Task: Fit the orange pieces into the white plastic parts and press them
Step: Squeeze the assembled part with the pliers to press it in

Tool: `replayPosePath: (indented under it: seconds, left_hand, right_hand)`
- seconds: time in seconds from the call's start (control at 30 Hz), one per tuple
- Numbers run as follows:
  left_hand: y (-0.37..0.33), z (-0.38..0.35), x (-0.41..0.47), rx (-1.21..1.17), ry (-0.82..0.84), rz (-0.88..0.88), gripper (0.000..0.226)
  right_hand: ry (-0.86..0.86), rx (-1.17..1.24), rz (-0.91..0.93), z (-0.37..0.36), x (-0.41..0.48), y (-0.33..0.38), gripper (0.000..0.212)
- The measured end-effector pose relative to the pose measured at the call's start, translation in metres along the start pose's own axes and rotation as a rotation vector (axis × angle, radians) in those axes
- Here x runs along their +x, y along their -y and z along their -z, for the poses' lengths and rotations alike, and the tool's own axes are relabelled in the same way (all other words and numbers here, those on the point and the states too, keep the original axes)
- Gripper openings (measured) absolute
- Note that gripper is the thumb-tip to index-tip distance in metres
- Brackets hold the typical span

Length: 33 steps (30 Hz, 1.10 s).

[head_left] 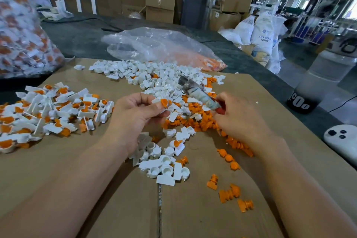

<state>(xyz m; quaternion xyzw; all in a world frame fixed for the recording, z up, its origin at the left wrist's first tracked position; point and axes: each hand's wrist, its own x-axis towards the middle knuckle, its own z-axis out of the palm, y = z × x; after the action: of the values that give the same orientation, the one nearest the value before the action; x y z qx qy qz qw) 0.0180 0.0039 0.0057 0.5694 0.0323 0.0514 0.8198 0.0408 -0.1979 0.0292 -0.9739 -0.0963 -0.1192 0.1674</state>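
My left hand (135,116) pinches a white plastic part with an orange piece seated in it (163,102), held just above the cardboard. My right hand (237,120) grips a tape-wrapped metal press tool (195,91), its metal head pointing up and to the left, and also pinches something red-orange at the fingertips. The hands are a short gap apart. Loose white parts (160,79) are heaped behind the hands, and more white parts (164,166) lie in front. Loose orange pieces (201,120) are piled under my right hand.
A pile of fitted white-and-orange parts (44,112) lies at the left. A clear bag with orange pieces (173,52) sits at the back, a full bag of fitted parts (21,31) at far left. A white device (342,141) rests at the right edge of the cardboard sheet (77,160).
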Motion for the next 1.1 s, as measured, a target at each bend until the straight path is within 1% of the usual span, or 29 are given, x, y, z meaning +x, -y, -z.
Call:
replayPosePath:
  seconds: [0.07,0.17,0.33,0.63,0.87,1.0,1.1]
  left_hand:
    - [0.001,0.000,0.000,-0.032,-0.002,-0.029,0.010]
    - [0.000,-0.001,0.001,-0.086,-0.016,-0.079,0.017]
    - [0.000,-0.004,0.000,-0.143,-0.013,-0.127,0.013]
    - [0.003,-0.004,0.002,-0.125,-0.016,-0.132,0.015]
    - [0.006,-0.003,0.003,-0.108,-0.022,-0.111,0.013]
    - [0.005,-0.004,0.003,-0.066,-0.032,-0.108,0.004]
    - [0.005,-0.004,0.002,-0.046,-0.056,-0.119,0.014]
  right_hand:
    - [0.037,0.038,0.042,-0.002,-0.002,0.006,0.021]
    - [0.095,0.076,0.082,-0.007,-0.005,0.012,0.027]
    - [0.095,0.120,0.123,-0.012,-0.006,0.016,0.034]
    - [0.127,0.153,0.136,-0.018,-0.007,0.019,0.022]
    - [0.172,0.068,0.202,-0.016,-0.007,0.019,0.017]
    - [0.196,0.056,0.204,-0.014,-0.009,0.023,0.016]
    - [0.194,0.049,0.196,-0.013,-0.010,0.026,0.011]
